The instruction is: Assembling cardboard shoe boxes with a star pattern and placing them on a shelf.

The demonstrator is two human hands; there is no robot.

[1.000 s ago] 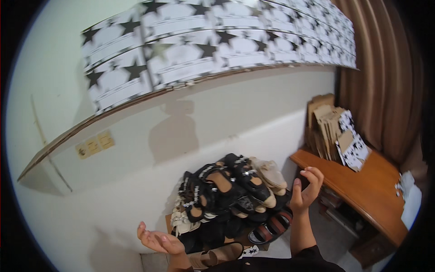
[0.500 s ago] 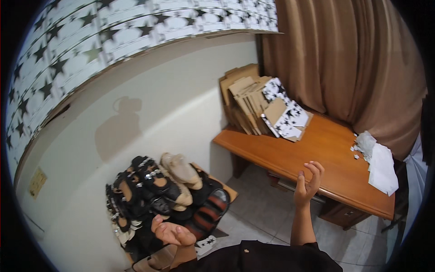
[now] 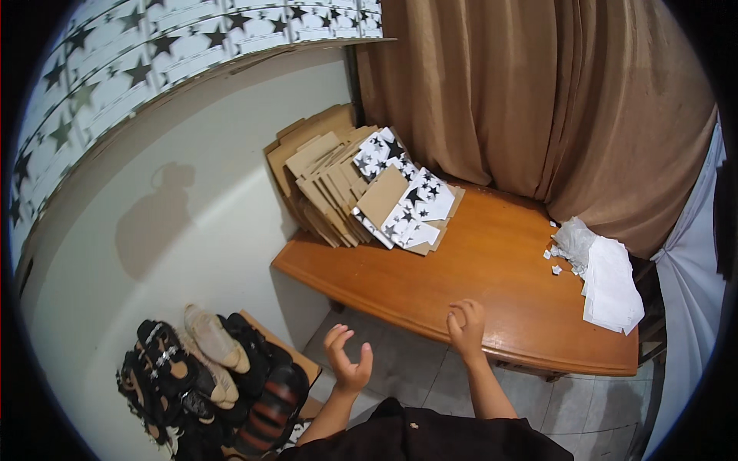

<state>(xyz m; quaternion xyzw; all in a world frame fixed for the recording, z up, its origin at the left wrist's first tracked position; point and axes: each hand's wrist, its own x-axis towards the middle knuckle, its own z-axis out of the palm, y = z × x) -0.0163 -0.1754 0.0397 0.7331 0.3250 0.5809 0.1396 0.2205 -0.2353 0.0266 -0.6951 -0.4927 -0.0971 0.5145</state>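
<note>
My left hand (image 3: 348,361) is raised in front of the wooden desk (image 3: 500,280), its thumb and fingers apart and nothing in them. To its right, my right hand (image 3: 467,330) is up at the desk's near edge. Its fingers are loosely bent, with no object visible in them. At the desk's far left, folded brown cardboard pieces (image 3: 319,184) lean in a stack. White cardboard with black stars (image 3: 415,201) lies against their right side. A pile of white paper sheets (image 3: 611,288) rests at the right end, beside a crumpled clear plastic bag (image 3: 573,242) and small paper scraps (image 3: 556,270).
Shoes and sandals (image 3: 215,346) are heaped at the lower left by the wall. Overhead at the left are star-patterned boxes (image 3: 161,46). A brown curtain (image 3: 469,92) hangs behind the desk, with white cloth (image 3: 692,276) at the far right. Grey floor tiles (image 3: 400,346) show below.
The view has swung right, so desk and shoes sit further left. My left hand has risen from over the shoes to before the desk. My right hand's fingers are more bent.
</note>
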